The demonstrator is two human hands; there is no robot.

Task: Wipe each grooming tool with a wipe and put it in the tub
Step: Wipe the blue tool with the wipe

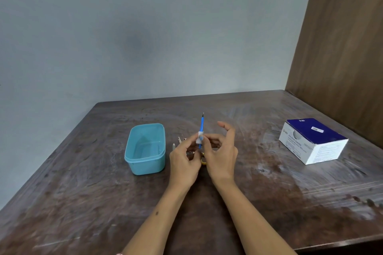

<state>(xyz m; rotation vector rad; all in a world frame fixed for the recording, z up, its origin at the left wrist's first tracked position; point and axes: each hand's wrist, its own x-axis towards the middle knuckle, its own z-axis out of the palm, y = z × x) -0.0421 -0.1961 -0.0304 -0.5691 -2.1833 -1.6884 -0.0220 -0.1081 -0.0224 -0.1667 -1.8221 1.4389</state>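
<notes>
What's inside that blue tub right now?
The tub looks empty: only its bare blue floor shows. The near wall hides a strip of floor behind it, so something small there cannot be ruled out.

The scene was lit softly and evenly. Pale sheen was seen across the worn table (259, 172). A dim smudge darkened the wall (136, 45). Edges were bowed by wide-angle distortion; detail was slightly blurred.

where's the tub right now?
In the head view the light blue tub sits on the table left of centre, just left of the left hand, with the white and blue swab box far off to the right.
</notes>
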